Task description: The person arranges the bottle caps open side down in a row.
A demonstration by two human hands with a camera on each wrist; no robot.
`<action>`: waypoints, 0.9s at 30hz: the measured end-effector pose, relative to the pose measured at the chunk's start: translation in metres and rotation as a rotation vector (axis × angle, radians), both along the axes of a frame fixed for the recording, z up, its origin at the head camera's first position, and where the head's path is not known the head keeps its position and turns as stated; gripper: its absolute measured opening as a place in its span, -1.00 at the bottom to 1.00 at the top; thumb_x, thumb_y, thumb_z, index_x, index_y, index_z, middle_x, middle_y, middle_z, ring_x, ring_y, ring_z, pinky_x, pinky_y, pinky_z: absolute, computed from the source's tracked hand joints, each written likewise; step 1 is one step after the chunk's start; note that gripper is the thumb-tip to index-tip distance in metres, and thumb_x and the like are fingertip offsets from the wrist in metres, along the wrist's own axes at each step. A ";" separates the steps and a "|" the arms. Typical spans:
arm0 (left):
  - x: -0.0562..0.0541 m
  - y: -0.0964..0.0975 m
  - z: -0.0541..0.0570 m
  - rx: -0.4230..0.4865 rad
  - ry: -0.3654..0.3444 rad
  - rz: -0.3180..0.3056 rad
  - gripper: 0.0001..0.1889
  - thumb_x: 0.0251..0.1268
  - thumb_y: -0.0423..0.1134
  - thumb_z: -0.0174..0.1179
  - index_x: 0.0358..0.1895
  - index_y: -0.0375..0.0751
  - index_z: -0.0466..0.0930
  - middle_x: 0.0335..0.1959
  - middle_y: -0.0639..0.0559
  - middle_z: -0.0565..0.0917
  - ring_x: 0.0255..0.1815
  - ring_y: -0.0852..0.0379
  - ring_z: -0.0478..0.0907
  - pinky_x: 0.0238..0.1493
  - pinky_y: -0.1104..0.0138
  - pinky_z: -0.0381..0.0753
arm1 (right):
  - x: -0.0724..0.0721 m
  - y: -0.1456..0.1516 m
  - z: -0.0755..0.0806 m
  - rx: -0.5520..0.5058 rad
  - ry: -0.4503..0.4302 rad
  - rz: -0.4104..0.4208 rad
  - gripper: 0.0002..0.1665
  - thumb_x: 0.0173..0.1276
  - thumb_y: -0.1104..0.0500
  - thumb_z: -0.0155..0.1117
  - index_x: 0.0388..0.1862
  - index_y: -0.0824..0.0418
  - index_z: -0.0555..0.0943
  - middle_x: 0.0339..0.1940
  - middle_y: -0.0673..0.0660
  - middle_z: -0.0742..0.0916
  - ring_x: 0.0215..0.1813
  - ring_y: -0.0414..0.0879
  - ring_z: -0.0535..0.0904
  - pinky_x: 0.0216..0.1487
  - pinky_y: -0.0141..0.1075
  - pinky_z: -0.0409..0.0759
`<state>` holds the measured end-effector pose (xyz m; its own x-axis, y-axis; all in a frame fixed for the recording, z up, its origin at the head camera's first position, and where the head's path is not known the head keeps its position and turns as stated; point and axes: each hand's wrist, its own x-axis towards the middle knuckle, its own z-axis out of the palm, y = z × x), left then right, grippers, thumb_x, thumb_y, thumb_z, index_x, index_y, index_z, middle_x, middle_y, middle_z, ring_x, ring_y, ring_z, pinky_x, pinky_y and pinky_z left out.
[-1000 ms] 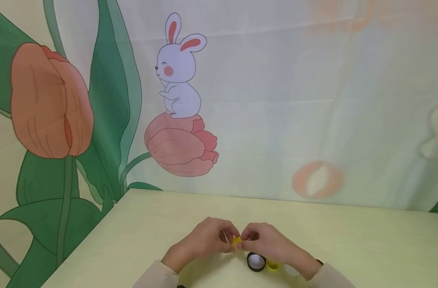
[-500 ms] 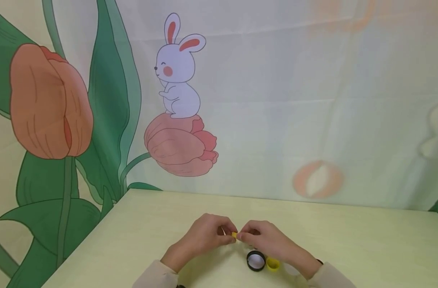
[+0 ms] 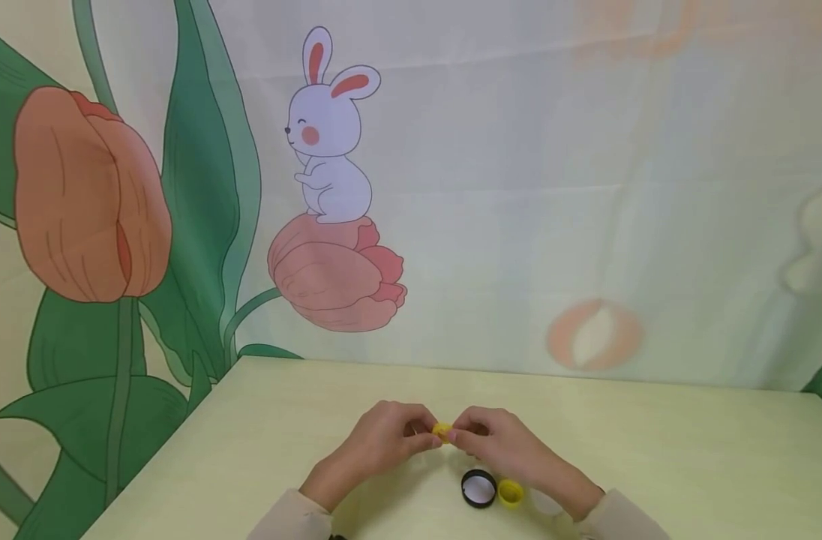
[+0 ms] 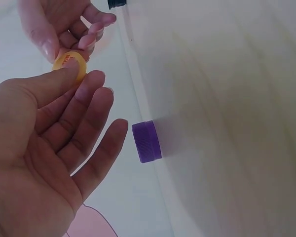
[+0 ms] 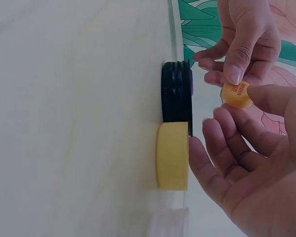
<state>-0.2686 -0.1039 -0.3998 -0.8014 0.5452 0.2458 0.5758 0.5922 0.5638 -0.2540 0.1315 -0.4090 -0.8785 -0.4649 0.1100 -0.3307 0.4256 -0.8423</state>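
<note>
A small yellow bottle cap [image 5: 235, 95] with red print is held up between both hands, raised over the table. My left hand [image 3: 387, 441] pinches its one edge between thumb and fingers. From the other side, my right hand [image 3: 508, 442] pinches it the same way, thumb across the printed face in the right wrist view. Below the right hand a black lid [image 3: 478, 489] with a white inside lies hollow side up. Beside it sits a larger yellow cap [image 3: 511, 493]. A purple ribbed cap [image 4: 147, 141] stands on the table in the left wrist view.
A pale, whitish round piece [image 3: 546, 502] lies right of the larger yellow cap, partly covered by the right wrist. The light table [image 3: 303, 397] ends at a printed cloth [image 3: 492, 187] with a rabbit and tulips behind it.
Both hands have lifted slightly away from the lids with the small yellow cap. The cap has turned, so its printed face now shows. The black lid and larger yellow cap stay in place.
</note>
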 end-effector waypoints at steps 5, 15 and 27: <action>0.000 0.002 0.000 0.004 -0.014 0.014 -0.94 0.38 -0.20 0.47 -0.20 -0.06 0.81 -0.41 0.30 0.72 -0.39 0.38 0.56 -0.28 0.36 0.54 | 0.000 0.003 -0.001 0.011 0.087 -0.005 -0.83 0.57 0.06 0.35 -0.16 0.13 0.73 -0.24 -0.01 0.76 -0.15 -0.07 0.62 -0.11 -0.25 0.60; 0.001 0.001 -0.001 0.043 0.027 -0.019 -0.83 0.35 -0.23 0.49 -0.06 -0.15 0.80 -0.35 0.22 0.77 -0.38 0.35 0.59 -0.28 0.38 0.58 | -0.001 0.004 -0.003 -0.034 0.072 -0.007 -0.85 0.57 0.13 0.34 -0.18 0.18 0.71 -0.25 0.09 0.76 -0.20 -0.08 0.63 -0.17 -0.29 0.64; 0.001 0.003 -0.001 0.125 0.054 -0.052 -0.67 0.23 -0.42 0.54 0.03 -0.09 0.78 -0.28 0.12 0.79 -0.39 0.25 0.67 -0.29 0.39 0.64 | 0.000 0.004 -0.002 -0.085 -0.028 -0.032 -0.80 0.59 0.16 0.30 -0.14 0.30 0.69 -0.29 0.11 0.72 -0.26 -0.05 0.57 -0.16 -0.21 0.64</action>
<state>-0.2676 -0.1007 -0.4009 -0.7570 0.5480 0.3559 0.6350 0.4883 0.5986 -0.2538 0.1352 -0.4109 -0.8961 -0.4265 0.1231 -0.2940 0.3626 -0.8843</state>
